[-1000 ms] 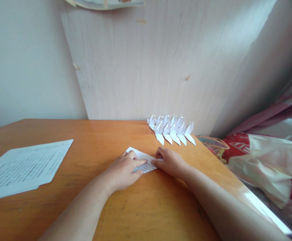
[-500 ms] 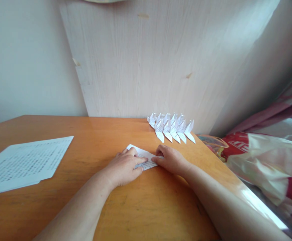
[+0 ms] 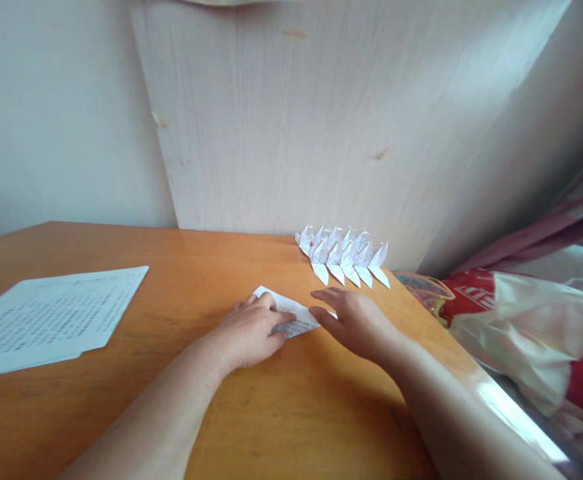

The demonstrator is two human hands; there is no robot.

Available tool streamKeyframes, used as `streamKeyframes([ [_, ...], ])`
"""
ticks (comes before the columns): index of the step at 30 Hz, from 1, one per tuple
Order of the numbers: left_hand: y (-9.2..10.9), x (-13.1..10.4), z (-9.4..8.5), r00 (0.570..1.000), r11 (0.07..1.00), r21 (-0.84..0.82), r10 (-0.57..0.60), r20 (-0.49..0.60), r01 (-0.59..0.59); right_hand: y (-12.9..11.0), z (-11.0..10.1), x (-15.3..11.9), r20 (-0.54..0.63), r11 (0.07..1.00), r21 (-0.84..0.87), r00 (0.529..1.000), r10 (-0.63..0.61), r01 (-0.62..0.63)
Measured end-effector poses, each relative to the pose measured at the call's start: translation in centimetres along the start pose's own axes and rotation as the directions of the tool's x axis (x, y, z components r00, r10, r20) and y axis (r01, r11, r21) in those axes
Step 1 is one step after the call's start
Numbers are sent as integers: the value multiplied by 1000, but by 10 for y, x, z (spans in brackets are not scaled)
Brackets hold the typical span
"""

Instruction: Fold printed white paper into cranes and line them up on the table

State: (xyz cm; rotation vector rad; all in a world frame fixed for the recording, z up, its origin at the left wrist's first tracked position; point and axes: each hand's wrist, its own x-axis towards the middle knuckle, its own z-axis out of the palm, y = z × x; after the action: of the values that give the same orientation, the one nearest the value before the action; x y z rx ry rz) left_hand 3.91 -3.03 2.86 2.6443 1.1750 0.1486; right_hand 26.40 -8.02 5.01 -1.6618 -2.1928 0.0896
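I count 10 paper figures [image 3: 349,261], 1 folded paper [image 3: 302,325], 2+ printed sheets [image 3: 61,317], 1 table [image 3: 271,413], 2 hands: left hand [image 3: 252,331], right hand [image 3: 361,323].

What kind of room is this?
Probably a room in a home: a wooden table against the wall, a reddish curtain at the right edge, and bags piled beside the table.

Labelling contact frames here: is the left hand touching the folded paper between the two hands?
Touching. The head view shows the left hand lying over the left part of the folded paper, its fingers pressed flat across the printed face.
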Motion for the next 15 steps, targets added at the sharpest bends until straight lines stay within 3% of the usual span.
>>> streamKeyframes([
  [6, 0, -1, 2, 998, 999, 49, 19, -56, -17, -29, 9, -21, 181, 972, -108, 966, -187, 209],
  [15, -5, 0, 5, 998, 999, 28, 27, -51, -26, -42, 24, -37, 280, 981, -111, 952, -126, 162],
])
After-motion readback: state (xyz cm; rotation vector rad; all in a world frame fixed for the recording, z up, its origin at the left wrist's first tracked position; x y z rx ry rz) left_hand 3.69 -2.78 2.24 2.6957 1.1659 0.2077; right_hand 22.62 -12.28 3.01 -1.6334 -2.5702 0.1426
